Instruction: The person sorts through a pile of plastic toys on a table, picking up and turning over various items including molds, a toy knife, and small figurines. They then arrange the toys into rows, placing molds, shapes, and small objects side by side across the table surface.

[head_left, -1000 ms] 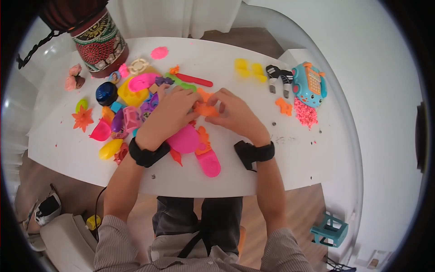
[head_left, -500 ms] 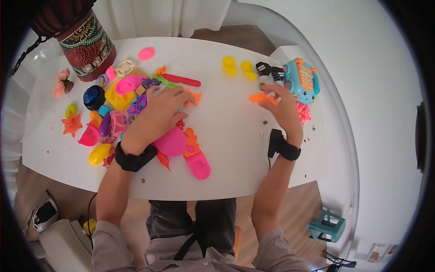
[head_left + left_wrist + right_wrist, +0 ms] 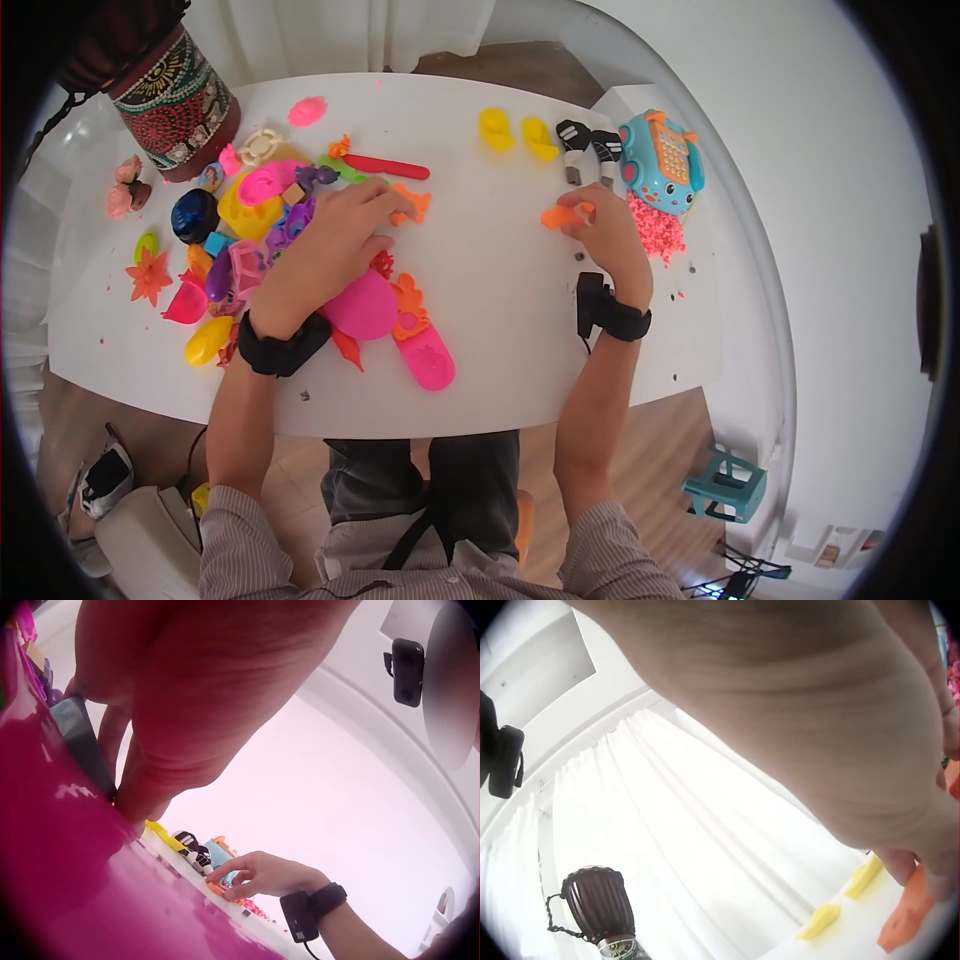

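Observation:
My right hand [image 3: 612, 240] is over the right part of the table, its thumb and fingers pinching a small flat orange toy piece [image 3: 557, 216]. That piece [image 3: 906, 911] also shows below the fingertips in the right wrist view. My left hand [image 3: 340, 240] is palm down at the edge of the toy pile, fingers loosely bent. Its fingertips are right at another orange toy piece [image 3: 412, 203]. Beneath the left wrist lies a round pink plastic disc [image 3: 362, 305], joined by an orange flower-edged piece [image 3: 410, 308] and a pink oval mould [image 3: 428, 358].
A toy phone [image 3: 660, 165], pink crumbly bits [image 3: 658, 235] and black-and-white figures [image 3: 590, 150] sit at the right. Two yellow pieces [image 3: 496, 130] lie at the back. A red knife-like tool [image 3: 388, 166] lies behind the left hand; a patterned drum [image 3: 180, 110] stands back left.
My right hand has moved away from the left hand to the right side and pinches an orange piece there. The left hand has stayed by the pile; its orange piece remains at its fingertips.

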Action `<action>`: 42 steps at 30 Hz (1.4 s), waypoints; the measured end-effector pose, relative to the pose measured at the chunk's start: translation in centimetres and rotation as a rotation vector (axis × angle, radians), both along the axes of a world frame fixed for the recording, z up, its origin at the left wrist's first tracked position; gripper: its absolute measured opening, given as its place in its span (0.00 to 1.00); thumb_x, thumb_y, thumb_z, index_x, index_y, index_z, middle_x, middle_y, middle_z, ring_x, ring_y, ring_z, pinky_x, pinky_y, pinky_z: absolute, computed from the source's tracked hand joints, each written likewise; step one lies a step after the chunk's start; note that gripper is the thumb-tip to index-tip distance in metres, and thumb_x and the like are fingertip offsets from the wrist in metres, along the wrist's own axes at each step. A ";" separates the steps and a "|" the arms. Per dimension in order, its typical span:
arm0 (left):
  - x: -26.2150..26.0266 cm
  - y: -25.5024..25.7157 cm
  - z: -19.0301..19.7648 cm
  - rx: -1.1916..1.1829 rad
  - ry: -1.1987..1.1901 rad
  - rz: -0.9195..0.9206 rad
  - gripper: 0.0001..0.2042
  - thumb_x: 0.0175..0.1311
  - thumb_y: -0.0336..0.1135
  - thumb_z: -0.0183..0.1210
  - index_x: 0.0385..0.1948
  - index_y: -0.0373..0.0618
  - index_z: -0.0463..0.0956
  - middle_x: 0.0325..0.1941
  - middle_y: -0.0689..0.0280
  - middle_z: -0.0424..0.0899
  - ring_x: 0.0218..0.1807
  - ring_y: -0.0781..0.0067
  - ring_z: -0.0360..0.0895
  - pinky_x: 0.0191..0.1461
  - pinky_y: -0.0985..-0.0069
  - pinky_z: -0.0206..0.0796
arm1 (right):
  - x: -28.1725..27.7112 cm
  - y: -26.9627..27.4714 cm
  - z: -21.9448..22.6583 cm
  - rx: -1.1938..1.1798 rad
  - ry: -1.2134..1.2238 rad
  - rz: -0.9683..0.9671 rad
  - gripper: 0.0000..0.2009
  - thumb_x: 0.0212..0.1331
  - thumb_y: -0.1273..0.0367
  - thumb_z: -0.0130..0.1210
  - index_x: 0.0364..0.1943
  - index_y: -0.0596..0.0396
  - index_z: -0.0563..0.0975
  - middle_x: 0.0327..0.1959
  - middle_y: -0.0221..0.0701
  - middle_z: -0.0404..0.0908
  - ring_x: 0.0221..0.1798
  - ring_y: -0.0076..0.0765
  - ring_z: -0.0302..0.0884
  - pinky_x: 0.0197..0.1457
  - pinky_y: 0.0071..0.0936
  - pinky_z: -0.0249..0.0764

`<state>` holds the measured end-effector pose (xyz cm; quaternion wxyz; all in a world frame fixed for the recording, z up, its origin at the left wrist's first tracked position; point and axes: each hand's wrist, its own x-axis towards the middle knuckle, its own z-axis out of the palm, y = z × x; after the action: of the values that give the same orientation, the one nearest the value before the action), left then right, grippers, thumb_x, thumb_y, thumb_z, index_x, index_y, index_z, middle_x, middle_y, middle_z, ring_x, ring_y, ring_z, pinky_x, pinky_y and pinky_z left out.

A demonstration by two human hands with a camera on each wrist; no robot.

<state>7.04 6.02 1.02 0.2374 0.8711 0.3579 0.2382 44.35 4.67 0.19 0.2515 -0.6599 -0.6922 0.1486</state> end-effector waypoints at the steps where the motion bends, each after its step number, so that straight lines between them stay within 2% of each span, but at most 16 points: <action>1: 0.0 -0.1 0.1 0.000 0.004 0.003 0.21 0.56 0.21 0.62 0.53 0.45 0.75 0.55 0.59 0.77 0.54 0.50 0.75 0.62 0.64 0.67 | -0.1 0.1 -0.2 0.018 -0.019 -0.007 0.18 0.45 0.81 0.68 0.43 0.53 0.85 0.44 0.34 0.84 0.48 0.47 0.82 0.51 0.39 0.78; 3: 0.2 -0.5 0.0 0.014 -0.059 0.060 0.22 0.57 0.21 0.61 0.55 0.44 0.74 0.56 0.57 0.76 0.50 0.50 0.75 0.57 0.64 0.69 | -0.1 0.2 -0.2 0.028 -0.017 0.005 0.18 0.45 0.81 0.68 0.44 0.53 0.85 0.44 0.34 0.85 0.48 0.47 0.82 0.50 0.39 0.78; 7: 0.0 -0.3 -0.5 0.094 -0.068 0.068 0.24 0.57 0.21 0.61 0.58 0.44 0.73 0.56 0.57 0.75 0.48 0.52 0.76 0.55 0.65 0.70 | -0.5 0.2 0.1 0.032 -0.014 -0.006 0.18 0.44 0.81 0.69 0.44 0.53 0.86 0.42 0.34 0.85 0.47 0.47 0.82 0.50 0.38 0.78; 11: 0.1 -0.2 -0.5 -0.008 -0.108 0.083 0.26 0.58 0.20 0.60 0.61 0.43 0.72 0.55 0.58 0.74 0.46 0.60 0.79 0.54 0.66 0.72 | -0.8 0.1 0.4 0.018 -0.025 -0.010 0.21 0.45 0.81 0.69 0.47 0.52 0.85 0.44 0.34 0.84 0.46 0.46 0.82 0.49 0.38 0.78; 14: 0.0 -0.2 -0.6 -0.024 -0.111 0.117 0.27 0.58 0.19 0.60 0.63 0.44 0.72 0.54 0.58 0.74 0.43 0.63 0.80 0.53 0.66 0.72 | -2.1 -0.5 1.8 -0.030 0.000 -0.027 0.23 0.48 0.79 0.69 0.52 0.51 0.84 0.49 0.33 0.83 0.47 0.43 0.82 0.49 0.37 0.79; 17: -0.2 -0.1 -0.8 -0.009 -0.105 0.135 0.28 0.58 0.20 0.61 0.63 0.44 0.72 0.54 0.57 0.74 0.41 0.64 0.81 0.53 0.66 0.72 | -5.1 -0.3 2.9 0.036 0.038 -0.008 0.23 0.54 0.75 0.69 0.57 0.51 0.81 0.52 0.33 0.81 0.48 0.40 0.80 0.50 0.35 0.78; 19: -0.3 -0.1 -0.9 -0.001 -0.098 0.136 0.28 0.58 0.20 0.62 0.63 0.44 0.72 0.54 0.57 0.75 0.41 0.64 0.81 0.53 0.66 0.72 | -8.4 0.1 2.6 0.111 0.139 0.207 0.22 0.58 0.71 0.69 0.58 0.51 0.80 0.55 0.33 0.79 0.46 0.40 0.79 0.50 0.34 0.78; 22: -0.3 -0.1 -0.7 0.025 -0.102 0.143 0.28 0.58 0.20 0.63 0.64 0.45 0.72 0.54 0.57 0.75 0.41 0.64 0.82 0.53 0.66 0.72 | -12.7 0.1 1.4 -0.031 0.244 0.366 0.23 0.59 0.65 0.71 0.59 0.49 0.80 0.61 0.31 0.74 0.43 0.39 0.80 0.48 0.35 0.79; 23: -0.3 -0.1 -0.2 -0.075 -0.076 0.148 0.28 0.60 0.23 0.63 0.65 0.46 0.70 0.57 0.56 0.74 0.50 0.58 0.79 0.59 0.61 0.68 | -13.8 0.0 1.0 -0.031 0.247 0.368 0.23 0.59 0.65 0.71 0.59 0.49 0.80 0.61 0.31 0.74 0.43 0.39 0.80 0.48 0.35 0.79; 24: -0.4 -0.2 0.2 -0.175 -0.048 0.155 0.28 0.62 0.27 0.64 0.67 0.48 0.69 0.60 0.55 0.73 0.60 0.53 0.77 0.65 0.56 0.64 | -14.8 0.1 0.6 -0.022 0.124 0.328 0.22 0.59 0.65 0.70 0.57 0.49 0.80 0.60 0.30 0.74 0.43 0.40 0.82 0.48 0.36 0.80; 25: -0.5 -0.2 0.2 -0.172 -0.041 0.160 0.28 0.62 0.27 0.64 0.67 0.48 0.69 0.60 0.55 0.73 0.60 0.53 0.77 0.65 0.56 0.64 | -15.5 0.2 0.3 -0.009 0.003 0.290 0.20 0.59 0.64 0.70 0.56 0.48 0.80 0.60 0.30 0.74 0.44 0.42 0.83 0.48 0.37 0.80; 29: -0.4 -0.1 0.3 -0.152 -0.066 0.166 0.29 0.62 0.28 0.65 0.66 0.48 0.69 0.59 0.58 0.73 0.57 0.56 0.78 0.63 0.57 0.64 | -15.4 0.5 -0.3 -0.021 0.045 0.278 0.17 0.60 0.63 0.69 0.53 0.48 0.81 0.58 0.30 0.75 0.44 0.44 0.85 0.47 0.40 0.81; 32: -0.5 0.0 -0.4 -0.132 -0.060 0.162 0.27 0.62 0.29 0.66 0.65 0.48 0.71 0.58 0.59 0.75 0.56 0.58 0.79 0.63 0.57 0.64 | -15.1 0.3 -0.2 0.021 0.086 0.298 0.16 0.59 0.64 0.70 0.50 0.49 0.81 0.57 0.29 0.76 0.39 0.40 0.84 0.45 0.37 0.81; 34: -0.5 0.2 -1.0 -0.082 -0.050 0.161 0.26 0.61 0.29 0.66 0.64 0.47 0.73 0.58 0.59 0.75 0.55 0.58 0.79 0.64 0.57 0.63 | -15.1 0.2 0.2 -0.031 0.236 0.326 0.17 0.57 0.65 0.71 0.49 0.49 0.81 0.55 0.29 0.77 0.36 0.35 0.82 0.43 0.33 0.80; 37: -0.5 0.3 -0.9 -0.047 -0.016 0.158 0.24 0.61 0.30 0.66 0.61 0.47 0.75 0.56 0.58 0.77 0.57 0.58 0.78 0.66 0.56 0.60 | -15.3 0.0 0.6 -0.008 0.248 0.327 0.17 0.55 0.66 0.72 0.48 0.50 0.81 0.51 0.28 0.78 0.34 0.32 0.80 0.41 0.30 0.79; 42: -0.2 -0.4 0.3 0.053 0.022 0.189 0.27 0.59 0.29 0.67 0.64 0.49 0.75 0.56 0.60 0.79 0.62 0.56 0.74 0.70 0.57 0.55 | -15.1 -0.3 0.9 0.112 0.193 0.294 0.16 0.55 0.65 0.72 0.46 0.51 0.82 0.46 0.27 0.81 0.35 0.35 0.81 0.41 0.31 0.78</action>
<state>6.87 5.60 1.30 0.1865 0.8420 0.4348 0.2593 29.22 4.37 1.08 0.3286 -0.5194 -0.7610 0.2075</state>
